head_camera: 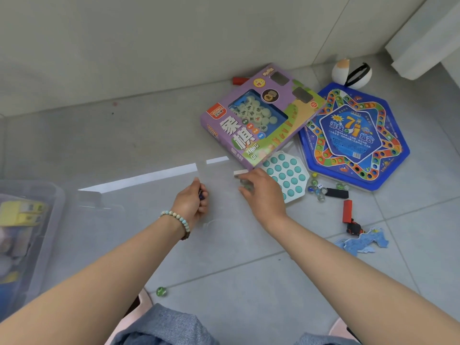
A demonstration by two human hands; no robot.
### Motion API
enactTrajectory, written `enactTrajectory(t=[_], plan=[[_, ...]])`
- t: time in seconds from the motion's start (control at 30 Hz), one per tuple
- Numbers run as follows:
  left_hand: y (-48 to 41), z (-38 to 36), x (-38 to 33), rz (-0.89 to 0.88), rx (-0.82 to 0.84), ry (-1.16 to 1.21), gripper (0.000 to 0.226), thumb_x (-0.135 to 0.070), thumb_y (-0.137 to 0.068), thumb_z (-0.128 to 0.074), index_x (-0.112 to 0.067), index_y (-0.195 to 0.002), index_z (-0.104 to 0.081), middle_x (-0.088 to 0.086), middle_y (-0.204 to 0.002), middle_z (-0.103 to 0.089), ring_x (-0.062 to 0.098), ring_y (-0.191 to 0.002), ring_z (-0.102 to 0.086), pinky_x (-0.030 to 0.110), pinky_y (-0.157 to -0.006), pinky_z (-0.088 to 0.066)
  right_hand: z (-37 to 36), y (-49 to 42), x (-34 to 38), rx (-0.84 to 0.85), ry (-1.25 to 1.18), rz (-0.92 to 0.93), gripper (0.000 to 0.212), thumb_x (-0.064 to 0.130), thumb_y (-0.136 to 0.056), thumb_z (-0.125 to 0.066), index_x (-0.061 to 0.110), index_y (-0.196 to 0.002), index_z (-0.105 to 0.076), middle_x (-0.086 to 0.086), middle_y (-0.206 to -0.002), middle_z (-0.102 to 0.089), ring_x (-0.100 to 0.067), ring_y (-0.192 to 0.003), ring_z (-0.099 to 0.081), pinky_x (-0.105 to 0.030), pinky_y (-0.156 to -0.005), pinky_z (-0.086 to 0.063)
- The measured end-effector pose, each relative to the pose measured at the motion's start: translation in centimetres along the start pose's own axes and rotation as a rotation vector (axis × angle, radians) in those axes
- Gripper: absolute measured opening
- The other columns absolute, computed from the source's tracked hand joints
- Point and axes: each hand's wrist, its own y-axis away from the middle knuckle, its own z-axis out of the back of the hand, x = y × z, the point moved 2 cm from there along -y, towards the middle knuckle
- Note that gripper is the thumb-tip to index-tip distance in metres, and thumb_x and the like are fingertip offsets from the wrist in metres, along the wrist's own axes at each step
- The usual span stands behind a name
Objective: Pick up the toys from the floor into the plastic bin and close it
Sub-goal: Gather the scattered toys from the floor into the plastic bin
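My left hand (191,204), with a bead bracelet at the wrist, hovers over the floor with its fingers curled round a small dark blue marble (200,195). My right hand (265,192) reaches down beside the teal pop-it toy (288,174), and its thumb and fingertips pinch a clear marble (247,187) on the tile. A small white block (240,172) lies just beyond those fingers. The clear plastic bin (53,207) stands at the far left with yellow toys inside. A purple xiangqi box (261,115) and a blue hexagonal game board (353,138) lie further back.
Loose marbles (317,191), a white die (321,186), a black block (337,193), a red block (347,210), a small toy car (353,229) and a blue puzzle piece (363,241) are scattered right. A green marble (161,291) lies near my knee. A ball toy (352,73) sits by the wall.
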Motion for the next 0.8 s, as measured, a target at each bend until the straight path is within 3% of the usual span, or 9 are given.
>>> enactTrajectory(t=[0.1,0.2,0.3,0.4,0.5,0.63,0.8], plan=[[0.3,0.3,0.1,0.045,0.035,0.049,0.038,-0.032,-0.101,-0.034,-0.015,-0.070,-0.046,0.000,-0.065,-0.043,0.006,-0.038,-0.036,0.013,-0.034,-0.030,-0.6,0.0,0.1,0.024,0.083,0.000,0.029,0.012,-0.088,-0.060,0.012,-0.116,-0.064,-0.004,-0.117,-0.060,-0.021,-0.106,-0.056,-0.027,-0.084,-0.041],[0.9,0.3,0.1,0.115,0.107,0.141,0.038,-0.029,-0.102,-0.033,-0.009,-0.081,-0.057,0.005,-0.073,-0.056,0.014,-0.058,-0.052,0.017,-0.043,-0.051,-1.1,-0.2,0.1,0.027,0.061,-0.009,0.022,0.009,-0.086,-0.061,0.009,-0.107,-0.067,-0.006,-0.111,-0.062,-0.021,-0.099,-0.057,-0.029,-0.084,-0.043],[1.1,0.4,0.2,0.177,0.203,0.176,0.039,-0.029,-0.103,-0.030,-0.007,-0.092,-0.060,0.009,-0.089,-0.063,0.022,-0.077,-0.062,0.027,-0.060,-0.057,-1.3,-0.1,1.4,0.000,-0.283,-0.128,0.016,0.003,-0.081,-0.066,0.010,-0.096,-0.070,-0.002,-0.097,-0.065,-0.012,-0.080,-0.058,-0.024,-0.079,-0.049],[1.0,0.8,0.1,0.207,0.248,0.194,0.036,-0.030,-0.102,-0.031,-0.007,-0.101,-0.058,0.013,-0.103,-0.065,0.023,-0.082,-0.064,0.031,-0.066,-0.059,-1.2,0.4,4.0,0.191,-0.594,-0.119,0.014,0.005,-0.079,-0.071,0.008,-0.092,-0.069,0.001,-0.089,-0.068,-0.010,-0.078,-0.061,-0.019,-0.074,-0.052],[0.9,1.3,0.0,0.217,0.197,0.269,0.033,-0.028,-0.101,-0.036,-0.007,-0.093,-0.059,0.011,-0.089,-0.063,0.017,-0.070,-0.060,0.024,-0.055,-0.058,-1.1,0.9,4.8,0.214,-0.672,-0.096,0.013,0.007,-0.078,-0.073,0.006,-0.091,-0.070,-0.003,-0.089,-0.071,-0.012,-0.078,-0.063,-0.024,-0.073,-0.055],[1.0,3.3,0.2,0.208,0.130,0.178,0.034,-0.033,-0.099,-0.039,-0.014,-0.074,-0.050,-0.001,-0.056,-0.050,0.005,-0.035,-0.044,0.011,-0.033,-0.037,-1.5,2.2,3.8,0.153,-0.846,-0.322,0.010,0.003,-0.082,-0.068,0.006,-0.091,-0.065,-0.008,-0.087,-0.064,-0.010,-0.069,-0.059,-0.019,-0.057,-0.054],[1.8,6.8,0.8,0.167,0.107,0.056,0.036,-0.037,-0.099,-0.040,-0.016,-0.069,-0.042,-0.004,-0.052,-0.042,0.004,-0.034,-0.032,0.010,-0.031,-0.025,-3.8,6.3,3.7,0.381,-0.826,-0.425,0.017,0.000,-0.079,-0.070,0.005,-0.095,-0.065,-0.007,-0.089,-0.063,-0.005,-0.062,-0.057,-0.016,-0.060,-0.054]])
